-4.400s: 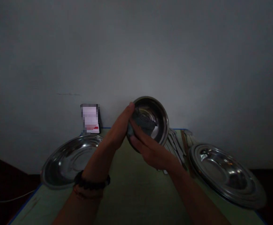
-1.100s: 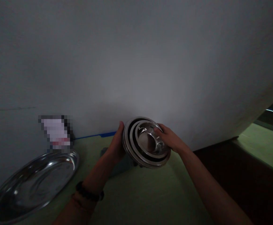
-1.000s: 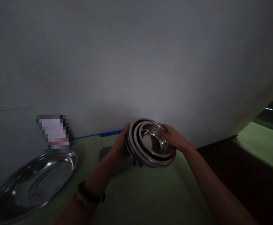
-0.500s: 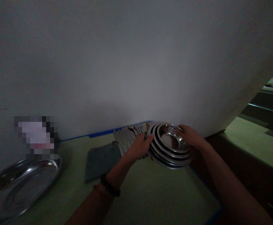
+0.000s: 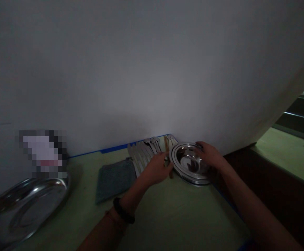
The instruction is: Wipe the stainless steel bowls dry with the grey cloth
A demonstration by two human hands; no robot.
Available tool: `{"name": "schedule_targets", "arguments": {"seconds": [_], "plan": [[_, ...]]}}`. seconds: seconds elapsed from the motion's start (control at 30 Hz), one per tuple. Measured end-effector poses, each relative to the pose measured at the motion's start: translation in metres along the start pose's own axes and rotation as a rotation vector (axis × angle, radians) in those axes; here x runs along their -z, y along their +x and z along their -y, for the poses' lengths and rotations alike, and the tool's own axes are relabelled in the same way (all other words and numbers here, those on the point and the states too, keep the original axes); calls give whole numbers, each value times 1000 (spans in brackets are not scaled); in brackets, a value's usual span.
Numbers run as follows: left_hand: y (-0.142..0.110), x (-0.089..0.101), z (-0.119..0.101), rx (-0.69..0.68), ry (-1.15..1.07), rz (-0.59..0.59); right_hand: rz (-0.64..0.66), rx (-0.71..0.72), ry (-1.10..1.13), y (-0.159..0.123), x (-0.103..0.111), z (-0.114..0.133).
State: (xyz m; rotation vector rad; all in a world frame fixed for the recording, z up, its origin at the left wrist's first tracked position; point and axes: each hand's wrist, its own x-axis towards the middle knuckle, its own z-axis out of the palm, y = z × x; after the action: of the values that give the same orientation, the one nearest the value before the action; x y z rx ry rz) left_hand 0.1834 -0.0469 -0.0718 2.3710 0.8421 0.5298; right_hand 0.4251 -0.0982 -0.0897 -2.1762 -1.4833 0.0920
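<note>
A nested stack of shiny metal bowls (image 5: 190,163) sits at the right end of the pale green table, its rims close together. My right hand (image 5: 209,154) holds the stack's right rim, fingers reaching over into the top bowl. At the left rim is my left hand (image 5: 158,168), thumb and fingers apart; whether it still touches the metal is hard to see. Just beyond the left hand lie several table knives (image 5: 138,153) and several spoons (image 5: 154,142) in rows. Chopsticks (image 5: 166,142) and more small cutlery (image 5: 171,139) are partly hidden behind the hand and bowls.
A folded grey-green cloth (image 5: 115,179) lies left of the knives. At the far left is a large oval metal tray (image 5: 23,212), with a blurred-out object (image 5: 43,151) behind it. Blue tape (image 5: 115,148) runs along the table's back edge against the grey wall (image 5: 152,69).
The bowls have come down onto the table and settled together, their rims no longer spread apart. My left hand has loosened from the left rim; my right hand stays on the right side.
</note>
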Motion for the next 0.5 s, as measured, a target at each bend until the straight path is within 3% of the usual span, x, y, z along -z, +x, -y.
{"name": "schedule_targets", "arguments": {"seconds": [0.1,0.2,0.37,0.5], "plan": [[-17,27,9,5,61,-17,-28,90,-15,-7,0,33],[-42,69,25,46,246,-39,-36,287,-13,-20,-8,80],[-102,150,56,386,524,77,129,589,144,-47,-46,172],[-144,187,81,691,644,95,374,804,219,-71,-93,230]]}}
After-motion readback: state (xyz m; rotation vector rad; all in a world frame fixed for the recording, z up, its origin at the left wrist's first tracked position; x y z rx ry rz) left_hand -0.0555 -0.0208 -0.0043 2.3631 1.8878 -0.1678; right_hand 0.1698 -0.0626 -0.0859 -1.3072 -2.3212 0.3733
